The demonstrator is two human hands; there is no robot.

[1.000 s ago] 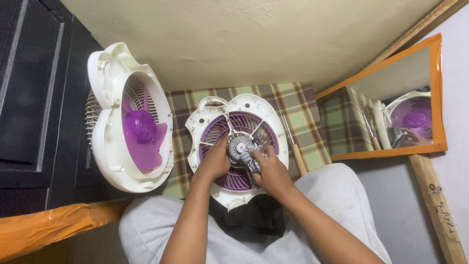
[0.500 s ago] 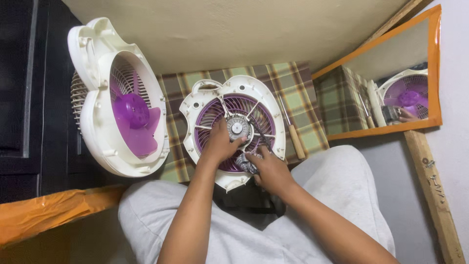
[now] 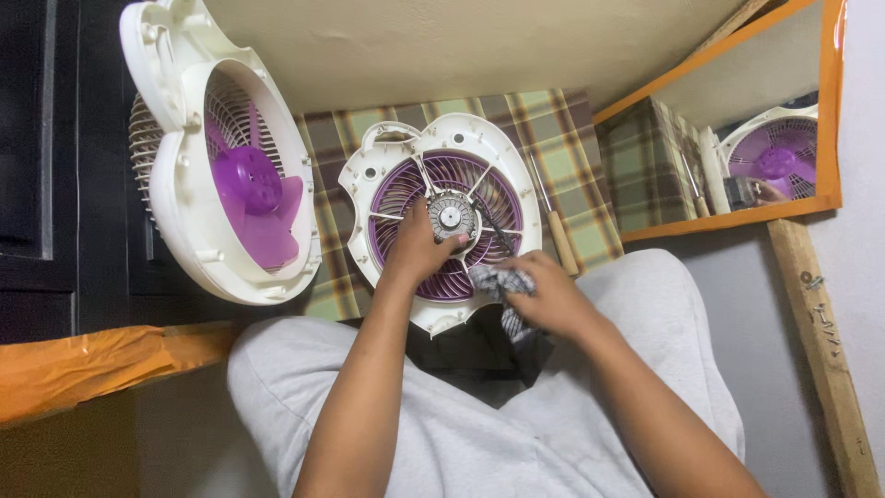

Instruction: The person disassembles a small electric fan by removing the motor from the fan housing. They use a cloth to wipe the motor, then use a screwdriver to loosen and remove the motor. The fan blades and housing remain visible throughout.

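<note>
A white fan housing half [image 3: 516, 171] with a purple grille lies on the checked cloth in front of my lap. At its centre sits a round metal motor [image 3: 451, 217]. My left hand [image 3: 417, 249] rests on the grille, its fingers against the motor's lower left side. My right hand [image 3: 548, 293] is off the motor, over the housing's lower right rim, closed on a crumpled grey and white rag [image 3: 495, 279].
The other fan half [image 3: 198, 231], white with a purple blade, leans upright at the left against a dark cabinet. A wooden-handled screwdriver [image 3: 556, 232] lies right of the housing. An orange-framed mirror [image 3: 830, 120] stands at the right. My grey-trousered knees fill the foreground.
My right hand has drawn the rag away from the motor, down and right to the housing's rim. The left hand stays at the motor. The camera view has shifted slightly.
</note>
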